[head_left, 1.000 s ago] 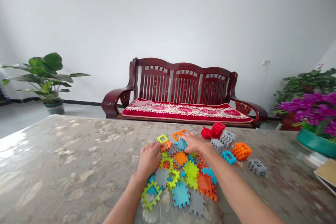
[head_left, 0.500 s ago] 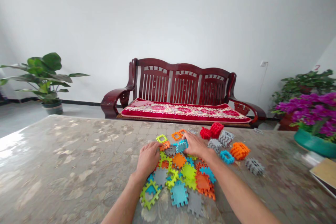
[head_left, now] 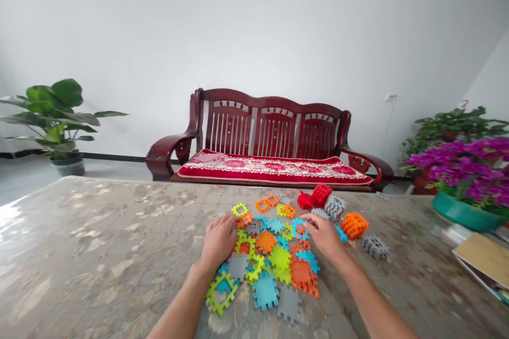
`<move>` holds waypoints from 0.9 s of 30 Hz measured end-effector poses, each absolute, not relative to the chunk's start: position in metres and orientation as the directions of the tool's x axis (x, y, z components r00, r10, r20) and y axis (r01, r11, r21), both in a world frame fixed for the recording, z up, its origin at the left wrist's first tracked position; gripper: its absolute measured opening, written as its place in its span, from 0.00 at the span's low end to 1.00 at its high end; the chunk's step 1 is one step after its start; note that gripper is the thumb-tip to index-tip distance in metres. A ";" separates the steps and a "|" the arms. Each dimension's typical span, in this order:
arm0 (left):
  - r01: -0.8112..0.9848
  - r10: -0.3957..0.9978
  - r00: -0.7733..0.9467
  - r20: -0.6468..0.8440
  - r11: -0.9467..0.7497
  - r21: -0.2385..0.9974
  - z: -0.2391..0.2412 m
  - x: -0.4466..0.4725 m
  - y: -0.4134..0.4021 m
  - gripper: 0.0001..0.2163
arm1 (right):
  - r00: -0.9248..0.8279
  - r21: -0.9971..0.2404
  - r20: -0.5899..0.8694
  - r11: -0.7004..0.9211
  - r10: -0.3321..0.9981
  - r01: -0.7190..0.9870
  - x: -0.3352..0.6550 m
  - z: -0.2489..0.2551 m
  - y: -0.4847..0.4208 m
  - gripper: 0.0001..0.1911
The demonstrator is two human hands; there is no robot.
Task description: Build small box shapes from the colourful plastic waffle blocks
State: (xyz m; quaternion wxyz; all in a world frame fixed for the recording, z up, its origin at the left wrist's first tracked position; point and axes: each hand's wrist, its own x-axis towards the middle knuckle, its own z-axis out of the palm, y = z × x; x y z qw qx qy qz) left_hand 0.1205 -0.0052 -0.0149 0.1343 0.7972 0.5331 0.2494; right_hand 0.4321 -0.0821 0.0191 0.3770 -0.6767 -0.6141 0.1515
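Flat interlocking puzzle pieces with notched edges, some solid and some hollow, lie in a loose pile on the table. My left hand point(head_left: 218, 238) rests palm down at the pile's left edge, fingers stretched out beside an orange piece point(head_left: 244, 220) and a lime frame piece point(head_left: 240, 210). On the pile's right side, my right hand point(head_left: 323, 234) has thumb and fingers closed at the edge of a hollow blue piece point(head_left: 296, 228). Near the hands lie a solid blue piece point(head_left: 275, 225), a solid orange piece point(head_left: 266, 242) and a lime piece point(head_left: 280, 258).
Right of the pile stand stacked red point(head_left: 322, 195), grey point(head_left: 335, 207) and orange point(head_left: 355, 225) pieces. Another grey stack point(head_left: 376, 247) lies nearer. At the table's right are purple flowers in a teal pot point(head_left: 465, 212) and a brown notebook point(head_left: 485, 257). A wooden bench point(head_left: 165, 156) stands behind the table.
My right hand has moved right and nearer, off the blue pieces at the pile's far middle, uncovering lime and orange pieces. My left hand stays at the left edge. The view shifts slightly.
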 end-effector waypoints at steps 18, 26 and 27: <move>0.805 0.905 0.327 0.273 -0.418 0.422 -0.017 0.119 -0.003 0.17 | 0.328 -0.372 0.372 -0.184 0.869 0.910 0.432 -0.005 -0.129 0.23; 0.796 0.902 0.330 0.279 -0.425 0.432 -0.020 0.118 -0.001 0.17 | 0.386 -0.266 0.238 -0.322 0.891 0.908 0.429 0.006 -0.121 0.24; 0.796 0.902 0.331 0.279 -0.425 0.431 -0.019 0.118 -0.001 0.17 | 0.382 -0.245 0.246 -0.324 0.891 0.914 0.430 0.005 -0.121 0.23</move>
